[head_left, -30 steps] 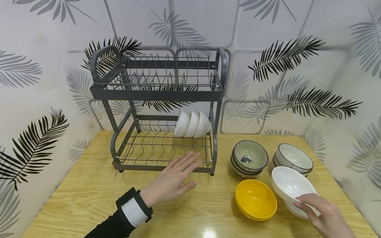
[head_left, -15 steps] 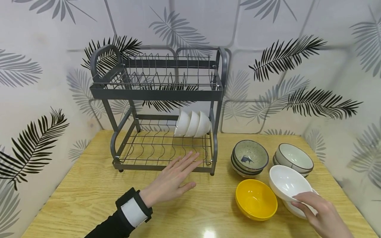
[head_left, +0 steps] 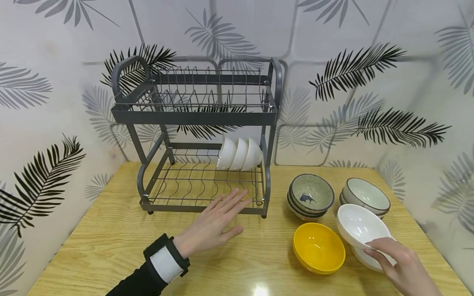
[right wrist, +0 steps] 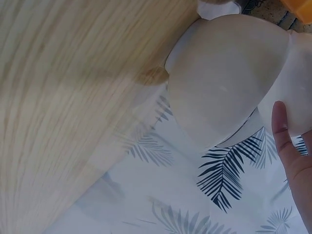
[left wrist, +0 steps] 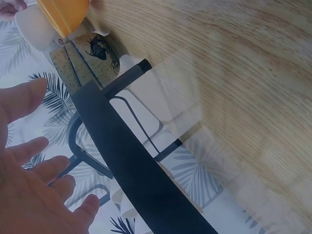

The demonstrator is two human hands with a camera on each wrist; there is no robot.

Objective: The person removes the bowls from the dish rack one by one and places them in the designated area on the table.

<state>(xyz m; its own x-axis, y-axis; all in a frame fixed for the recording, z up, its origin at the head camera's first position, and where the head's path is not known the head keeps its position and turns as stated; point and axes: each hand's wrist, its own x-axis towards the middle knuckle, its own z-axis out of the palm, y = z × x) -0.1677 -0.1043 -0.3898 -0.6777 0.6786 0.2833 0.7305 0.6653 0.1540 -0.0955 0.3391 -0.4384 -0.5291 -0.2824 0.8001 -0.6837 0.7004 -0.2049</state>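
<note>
The right hand (head_left: 401,265) grips a white bowl (head_left: 359,226), tilted on another white one. A yellow bowl (head_left: 318,248) sits just beside. The left hand (head_left: 212,224) lies flat, fingers (head_left: 237,197) straight, touching the dish rack (head_left: 196,117) on the worktop (head_left: 111,242).

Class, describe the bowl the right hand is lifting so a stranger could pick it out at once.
Start at the grey dish rack and look right to the bowls on the wooden table. Nearest the front right corner, the right hand holds a plain white bowl, tilted above another white one, unlike its yellow neighbour.
</note>
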